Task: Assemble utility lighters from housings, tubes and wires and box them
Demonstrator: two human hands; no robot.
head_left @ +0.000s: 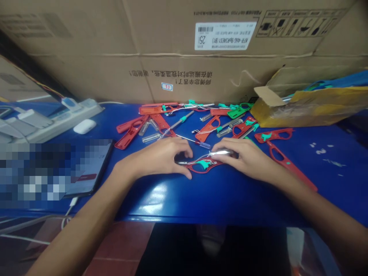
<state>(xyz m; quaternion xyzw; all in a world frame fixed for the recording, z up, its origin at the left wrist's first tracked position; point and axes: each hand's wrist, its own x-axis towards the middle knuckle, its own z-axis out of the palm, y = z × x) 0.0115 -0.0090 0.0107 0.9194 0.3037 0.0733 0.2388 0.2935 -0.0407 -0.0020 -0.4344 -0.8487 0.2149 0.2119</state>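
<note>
A red lighter shell half [198, 168] lies on the blue table with a green trigger [203, 164] and thin white wires in it. My left hand [165, 155] curls around its left end, where a metal tube [181, 163] runs into the palm; part of the grip is hidden. Between the thumb and fingers of my right hand [244, 157] is a shiny clear fuel tank [222, 152], just above the shell's right end. White wire touches the tank's tip. A screwdriver [204, 145] with a see-through handle lies just beyond my hands.
Red shell halves [132, 132], clear tanks [151, 138], metal tubes and a green shell [240, 111] lie behind my hands. A parts carton [287, 115] stands right, a large cardboard box [115, 76] behind. To the left are a power strip [69, 119], white case [84, 126] and tablet [97, 168].
</note>
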